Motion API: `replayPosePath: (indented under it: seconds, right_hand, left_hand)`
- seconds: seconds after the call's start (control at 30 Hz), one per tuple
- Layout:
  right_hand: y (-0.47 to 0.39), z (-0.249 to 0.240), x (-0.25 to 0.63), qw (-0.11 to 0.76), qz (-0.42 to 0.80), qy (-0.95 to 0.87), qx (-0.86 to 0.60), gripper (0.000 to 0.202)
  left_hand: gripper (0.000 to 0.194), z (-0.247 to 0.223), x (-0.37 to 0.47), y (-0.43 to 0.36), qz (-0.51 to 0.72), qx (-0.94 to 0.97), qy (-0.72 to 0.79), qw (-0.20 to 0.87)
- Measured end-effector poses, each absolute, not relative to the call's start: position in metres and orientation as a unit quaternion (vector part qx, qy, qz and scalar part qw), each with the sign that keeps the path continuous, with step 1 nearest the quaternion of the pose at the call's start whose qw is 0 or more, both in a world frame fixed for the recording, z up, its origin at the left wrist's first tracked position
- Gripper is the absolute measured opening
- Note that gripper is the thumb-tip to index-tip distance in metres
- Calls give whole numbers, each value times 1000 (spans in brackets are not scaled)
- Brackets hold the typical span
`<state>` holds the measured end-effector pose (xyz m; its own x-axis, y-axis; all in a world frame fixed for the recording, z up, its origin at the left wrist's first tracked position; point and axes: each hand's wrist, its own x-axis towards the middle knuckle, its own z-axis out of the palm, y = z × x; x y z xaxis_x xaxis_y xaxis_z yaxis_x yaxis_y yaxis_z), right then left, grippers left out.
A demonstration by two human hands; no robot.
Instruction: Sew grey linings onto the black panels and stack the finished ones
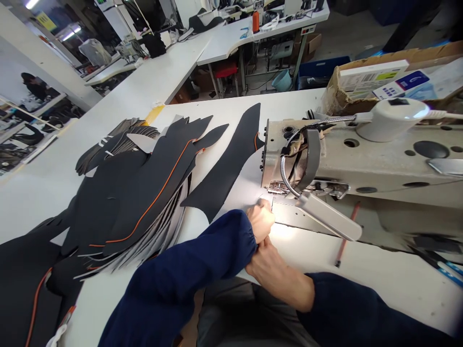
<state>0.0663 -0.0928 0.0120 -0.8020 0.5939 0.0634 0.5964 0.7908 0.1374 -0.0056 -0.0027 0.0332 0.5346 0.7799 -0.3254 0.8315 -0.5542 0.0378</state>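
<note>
Head view: left hand, right hand touching, fingers curled, any hold unclear; dark panel leftward, apart.

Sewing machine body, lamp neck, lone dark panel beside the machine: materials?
Sewing machine body: probably painted cast metal; beige-grey, dull sheen, rounded edges.
Lamp neck: likely flexible metal conduit; silvery, ribbed, shiny.
Dark panel: matte, thin, clean-cut sheet; perhaps fabric or foam-backed textile, no weave discernible.
</note>
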Motion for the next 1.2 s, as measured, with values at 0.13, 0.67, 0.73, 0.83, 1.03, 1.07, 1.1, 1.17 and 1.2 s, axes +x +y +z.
replayPosePath:
  seconds: [0.13,0.67,0.73,0.83,1.03,1.07,1.1,1.17,1.2]
  right_hand:
    - [-84,12,69,-11,-69,-943,-325,25]
    - [-95,26,43,-33,-60,-932,-355,17]
    - [-99,25,42,-28,-67,-934,-349,19]
    - [-101,21,46,-23,-76,-937,-339,21]
    - [-100,13,50,-31,-70,-943,-324,21]
    - [-99,11,51,-28,-72,-942,-326,20]
    - [-98,9,51,-25,-76,-941,-328,19]
    - [-96,6,52,-22,-80,-940,-332,18]
    - [-95,4,53,-21,-82,-939,-334,18]
  left_hand:
    - [28,35,-1,5,-120,855,488,124]
    - [47,58,-50,-18,-149,890,405,148]
    - [49,55,-45,-19,-165,891,394,154]
    - [51,50,-40,-18,-173,893,384,158]
    - [53,45,-35,-16,-169,894,390,140]
    - [53,46,-35,-16,-169,895,390,139]
    - [53,46,-34,-15,-168,895,389,139]
    - [51,47,-32,-12,-160,896,391,136]
    - [50,48,-31,-11,-156,896,395,134]
